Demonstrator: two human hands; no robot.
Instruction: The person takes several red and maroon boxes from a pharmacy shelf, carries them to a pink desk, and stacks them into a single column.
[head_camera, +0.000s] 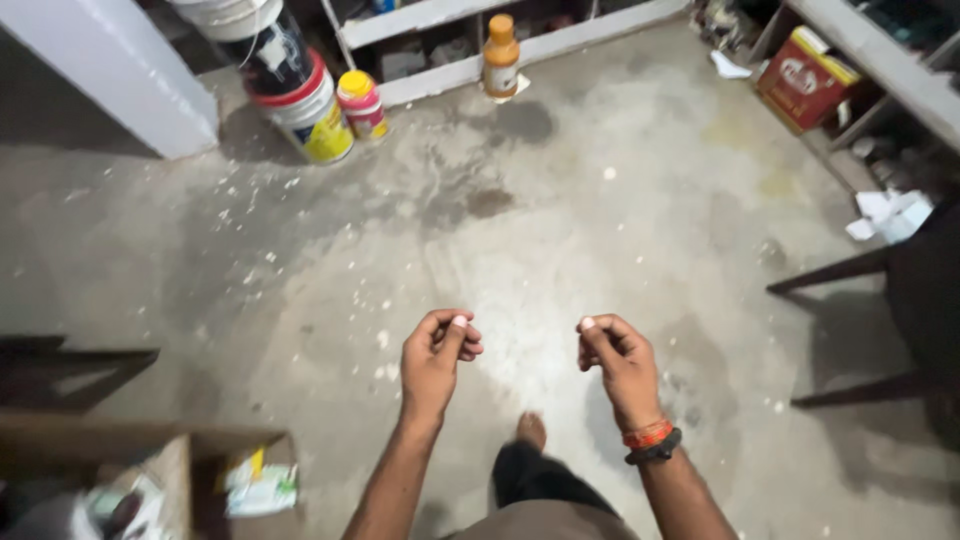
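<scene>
My left hand (437, 357) and my right hand (618, 360) are held out side by side over a stained concrete floor (560, 230). Both have the fingers curled in, thumb against fingertips. Each pinches what looks like a tiny white bit, too small to tell for sure. An orange thread band and a dark band circle my right wrist (652, 441). Below the hands I see my bare foot (531, 430) and dark trouser leg.
A white bucket (312, 112), a small yellow-lidded jar (362, 103) and an orange bottle (500, 56) stand by a low shelf at the back. A red carton (805, 78) sits at right. A dark chair (900, 300) is on the right, a cardboard box (150, 470) at lower left.
</scene>
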